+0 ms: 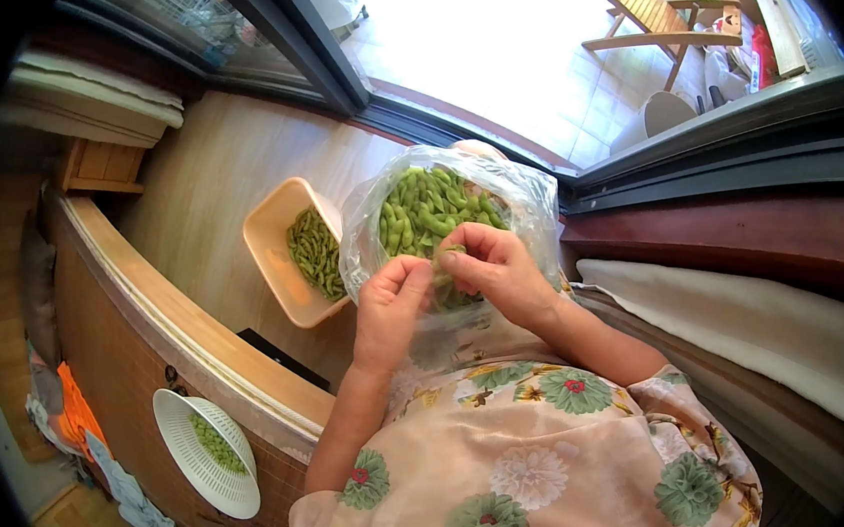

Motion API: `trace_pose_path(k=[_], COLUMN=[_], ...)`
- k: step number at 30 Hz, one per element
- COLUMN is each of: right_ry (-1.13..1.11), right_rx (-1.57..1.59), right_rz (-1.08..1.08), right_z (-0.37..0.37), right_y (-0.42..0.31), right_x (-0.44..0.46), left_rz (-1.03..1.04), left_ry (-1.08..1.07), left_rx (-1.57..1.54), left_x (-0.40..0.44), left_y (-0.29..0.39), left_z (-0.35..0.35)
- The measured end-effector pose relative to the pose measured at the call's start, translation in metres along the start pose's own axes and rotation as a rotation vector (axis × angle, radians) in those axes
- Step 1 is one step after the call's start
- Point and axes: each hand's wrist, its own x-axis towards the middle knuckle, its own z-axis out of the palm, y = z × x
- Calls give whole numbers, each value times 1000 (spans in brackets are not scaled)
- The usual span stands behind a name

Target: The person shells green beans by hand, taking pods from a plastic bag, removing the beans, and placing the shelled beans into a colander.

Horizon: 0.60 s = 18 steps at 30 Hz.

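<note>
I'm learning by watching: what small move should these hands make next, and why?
Probably squeeze the green pod open: the right hand pinches it, the left hand is close beside it, and the white colander holds what look like shelled beans.

Bag: pods held inside. Bin: set on floor, left of bag; hulls or pods contained. Colander: placed on mat, left of and behind bag; beans contained.
</note>
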Motion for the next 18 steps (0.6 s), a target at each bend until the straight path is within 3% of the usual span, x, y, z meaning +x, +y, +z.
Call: trace_pose_path(k=[13,18], right_ry=[-75,-38], right_rx=[288,201], right_rz=[115,85], right_z=[-4,1], right_y=[7,6], right_x=[5,3], left_rz=[-17,-30], left_ry=[-45,-45], left_rx=[-96,-86], left_x=[0,1], left_y=[-2,-6], left_z=[2,1])
